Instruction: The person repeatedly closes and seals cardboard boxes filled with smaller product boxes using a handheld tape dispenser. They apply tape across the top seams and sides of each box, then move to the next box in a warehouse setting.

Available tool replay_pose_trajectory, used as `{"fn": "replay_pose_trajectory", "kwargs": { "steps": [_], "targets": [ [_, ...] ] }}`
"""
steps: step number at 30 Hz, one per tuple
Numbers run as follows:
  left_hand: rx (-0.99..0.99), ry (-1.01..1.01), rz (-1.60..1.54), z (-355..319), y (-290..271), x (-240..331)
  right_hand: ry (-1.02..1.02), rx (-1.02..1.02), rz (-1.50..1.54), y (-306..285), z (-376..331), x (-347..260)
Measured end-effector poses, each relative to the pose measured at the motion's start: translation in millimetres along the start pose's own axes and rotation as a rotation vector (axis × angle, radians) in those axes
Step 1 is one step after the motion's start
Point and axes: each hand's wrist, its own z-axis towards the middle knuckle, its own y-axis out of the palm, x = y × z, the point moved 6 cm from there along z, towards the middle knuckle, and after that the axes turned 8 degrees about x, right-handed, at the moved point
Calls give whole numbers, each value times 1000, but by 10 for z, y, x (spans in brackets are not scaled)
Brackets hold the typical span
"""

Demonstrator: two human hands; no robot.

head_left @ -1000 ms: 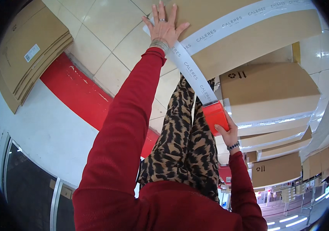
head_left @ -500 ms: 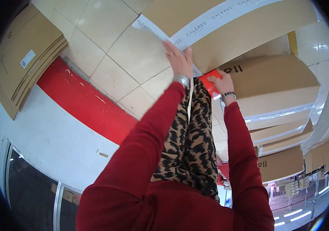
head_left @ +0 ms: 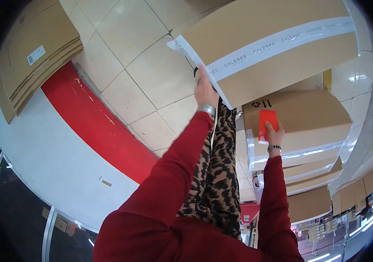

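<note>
A large cardboard box point(head_left: 278, 65) with a white printed tape strip along its top seam lies ahead of me. The strip folds down over its left end, where a tape flap point(head_left: 180, 47) sticks out past the corner. My left hand point(head_left: 206, 91) lies against that end, fingers stretched along it and partly hidden at the edge. To the right, my right hand point(head_left: 276, 134) is closed around a flat red tool with a pale lower edge, which looks like a tape dispenser point(head_left: 267, 122). It is held up in front of a second cardboard box point(head_left: 300, 109), apart from the first.
Flattened cardboard sheets point(head_left: 42, 56) are stacked at the far left, by a red-and-white wall point(head_left: 94, 118). More taped boxes point(head_left: 311, 203) line the right side. Pale floor tiles point(head_left: 138, 56) show between the stack and the large box.
My right hand has moved right and nearer to me with the red dispenser, away from the large box's end. My left hand has stayed at that end, its fingers less spread.
</note>
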Motion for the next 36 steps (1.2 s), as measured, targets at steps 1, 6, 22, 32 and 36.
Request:
{"fn": "replay_pose_trajectory", "kwargs": {
  "steps": [1,6,22,32,36],
  "targets": [
    [-62,151,214,195,-72,33,17,2,4,-24,-41,42],
    [384,501,492,1279,-966,458,4,-11,-79,-152,-175,324],
    [-375,-1748,-958,-1383,1019,-886,31,9,-318,-1110,-120,-308],
    [-170,-1144,-1576,-769,933,-447,-79,-47,-331,-1834,672,-512],
    [-204,-908,-1535,-450,352,353,-19,25,-200,-2411,785,-444]
  ]
}}
